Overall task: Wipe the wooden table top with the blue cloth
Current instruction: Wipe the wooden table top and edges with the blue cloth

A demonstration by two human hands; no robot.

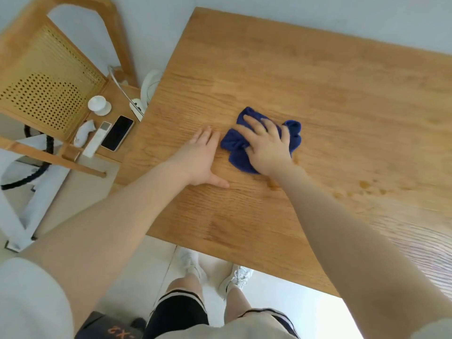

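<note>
Head view takes in the wooden table top [330, 77], which fills most of the frame and runs off the right edge; its pale oak grain carries a scatter of small orange-brown spots [364, 184] on the near right side, with one more spot [272, 184] just beside the right forearm. To the left of the table stands a cane-backed wooden chair [46, 81], and a low side surface between chair and table holds a dark phone [117, 136], a white remote [96, 139] and a small white cup [99, 105]. The blue cloth [236, 143] lies bunched near the middle of the table, somewhat toward its left side. The right hand [266, 143] presses down on it with fingers spread and laid flat over the folds, so the grip is a flat-palmed press, not a clench. The left hand [203, 157] rests open on the bare wood just beside the cloth, fingers straight, thumb out, seemingly bracing the body. The wiping itself looks to be in hand, with the cloth on the central part of the top. The spots lie nearer the person and to the right of the cloth, so the next stroke likely calls for drawing the cloth back and rightward over them under firm downward pressure.
</note>
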